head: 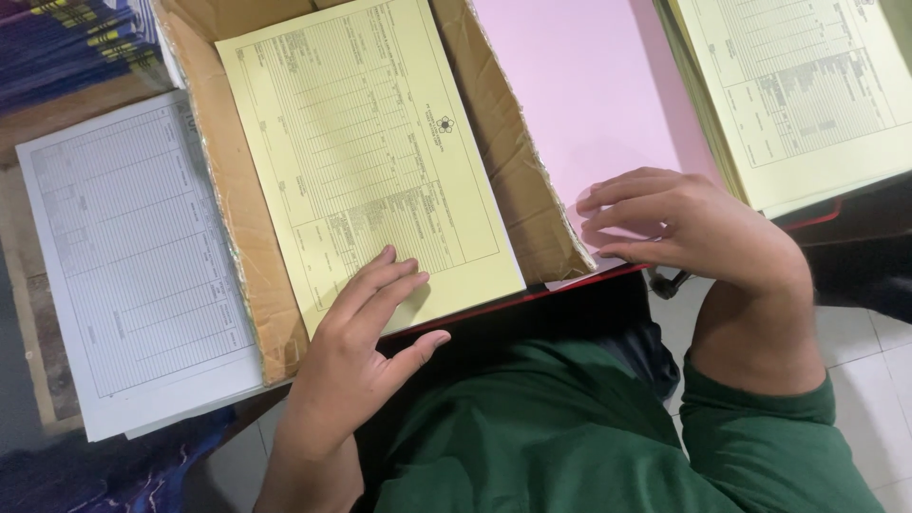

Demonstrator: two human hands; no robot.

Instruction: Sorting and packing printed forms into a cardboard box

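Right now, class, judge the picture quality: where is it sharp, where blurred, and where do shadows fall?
Head view: light is soft and even, without glare; the yellow form is fairly sharp, though its fine print is unreadable; the right hand is slightly soft and casts a faint shadow on the pink sheet; the left hand is clear; the white form looks dimmer.

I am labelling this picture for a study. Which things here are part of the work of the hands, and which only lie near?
In the work:
left hand pressing the yellow form in the cardboard box
right hand resting on the pink paper stack

Lying near:
white form stack
second yellow form stack
dark booklets
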